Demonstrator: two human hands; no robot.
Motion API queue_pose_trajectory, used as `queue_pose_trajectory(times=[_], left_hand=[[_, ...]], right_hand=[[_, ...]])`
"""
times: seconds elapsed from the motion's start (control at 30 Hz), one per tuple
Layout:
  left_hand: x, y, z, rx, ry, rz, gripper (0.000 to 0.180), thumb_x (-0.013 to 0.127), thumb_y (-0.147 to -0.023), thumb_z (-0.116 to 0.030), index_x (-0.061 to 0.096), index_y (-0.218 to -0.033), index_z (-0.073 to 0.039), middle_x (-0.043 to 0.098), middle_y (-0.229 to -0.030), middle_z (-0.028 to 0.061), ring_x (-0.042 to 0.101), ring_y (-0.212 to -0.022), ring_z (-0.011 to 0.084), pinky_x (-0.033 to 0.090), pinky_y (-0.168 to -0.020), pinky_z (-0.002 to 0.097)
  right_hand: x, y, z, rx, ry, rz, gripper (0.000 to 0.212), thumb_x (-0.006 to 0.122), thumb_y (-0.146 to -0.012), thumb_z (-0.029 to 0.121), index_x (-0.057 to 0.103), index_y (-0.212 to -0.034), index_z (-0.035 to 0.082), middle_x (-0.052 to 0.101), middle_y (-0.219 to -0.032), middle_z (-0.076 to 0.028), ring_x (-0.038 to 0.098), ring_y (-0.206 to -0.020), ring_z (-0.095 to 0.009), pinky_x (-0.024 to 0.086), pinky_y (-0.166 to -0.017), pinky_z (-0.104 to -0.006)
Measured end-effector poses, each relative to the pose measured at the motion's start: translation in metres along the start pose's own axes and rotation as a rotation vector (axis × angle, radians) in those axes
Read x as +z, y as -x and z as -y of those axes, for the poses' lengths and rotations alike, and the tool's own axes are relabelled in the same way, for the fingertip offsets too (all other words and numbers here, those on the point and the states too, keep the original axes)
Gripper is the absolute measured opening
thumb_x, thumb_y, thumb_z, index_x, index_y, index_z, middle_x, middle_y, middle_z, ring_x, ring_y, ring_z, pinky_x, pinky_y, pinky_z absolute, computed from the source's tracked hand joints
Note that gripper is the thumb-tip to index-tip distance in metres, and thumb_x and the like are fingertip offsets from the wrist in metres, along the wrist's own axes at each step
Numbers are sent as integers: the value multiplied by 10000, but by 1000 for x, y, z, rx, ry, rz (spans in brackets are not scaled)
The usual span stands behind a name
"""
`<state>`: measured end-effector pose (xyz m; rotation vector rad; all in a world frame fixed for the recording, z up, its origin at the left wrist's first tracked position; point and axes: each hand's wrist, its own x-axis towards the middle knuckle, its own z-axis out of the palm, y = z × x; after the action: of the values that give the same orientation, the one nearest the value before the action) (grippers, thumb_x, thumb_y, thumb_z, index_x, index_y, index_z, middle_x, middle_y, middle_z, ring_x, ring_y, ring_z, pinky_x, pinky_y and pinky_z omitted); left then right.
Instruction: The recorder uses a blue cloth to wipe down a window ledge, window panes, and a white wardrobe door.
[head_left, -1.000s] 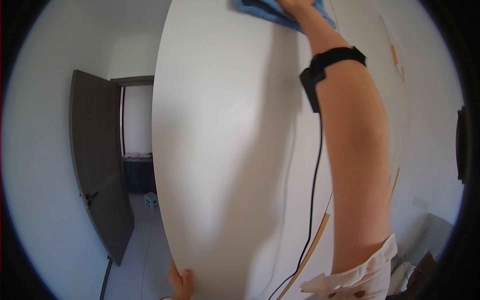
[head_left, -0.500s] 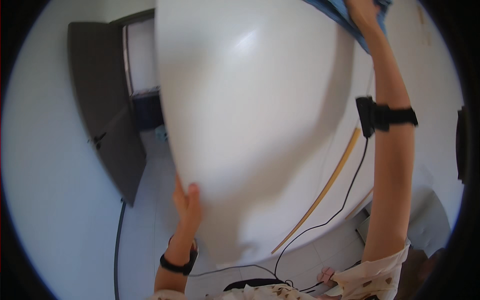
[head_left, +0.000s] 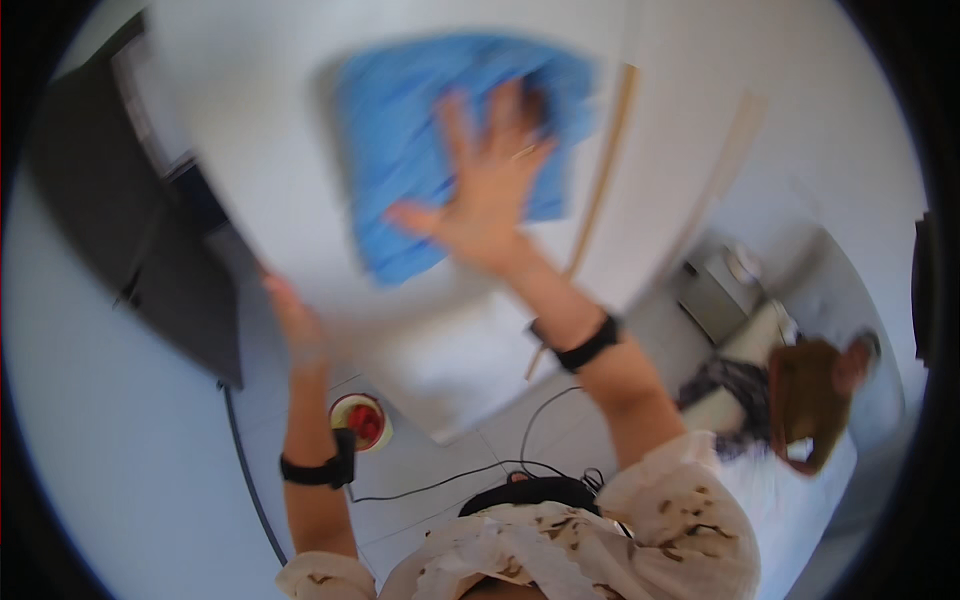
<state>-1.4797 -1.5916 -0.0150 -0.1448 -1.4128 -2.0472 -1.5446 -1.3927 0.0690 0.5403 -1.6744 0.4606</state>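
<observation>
A large white door panel fills the middle of the view. My right hand lies spread on a blue cloth, its fingers stretched apart, pressing the cloth flat against the panel's face. The cloth's edges fan out around the palm. Lower on the left, my left hand is at the panel's side edge, gripping it, though its fingers are smeared by motion. A black strap with a small box circles each forearm.
A dark door stands open at the left. On the floor beneath my left hand is a pale bucket with something red inside. A black cable runs over the tiles. Another person sits on a bed at the right.
My right hand has come down from the upper right to the panel's middle, bringing the cloth. The view has shifted, and the bucket and the seated person now show more fully.
</observation>
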Motion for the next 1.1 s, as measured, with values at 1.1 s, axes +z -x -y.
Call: queue_pose_trajectory(times=[1.1], left_hand=[[-73, 0, 27, 402, -532, -106, 644, 189, -951, -529, 427, -1200, 16, 490, -1184, 79, 472, -1067, 177, 356, -934, 305]], right_hand=[[-31, -88, -65, 10, 51, -102, 863, 538, -734, 625, 300, -1390, 117, 179, -1426, -263, 159, -1298, -482, 60, -1031, -600]])
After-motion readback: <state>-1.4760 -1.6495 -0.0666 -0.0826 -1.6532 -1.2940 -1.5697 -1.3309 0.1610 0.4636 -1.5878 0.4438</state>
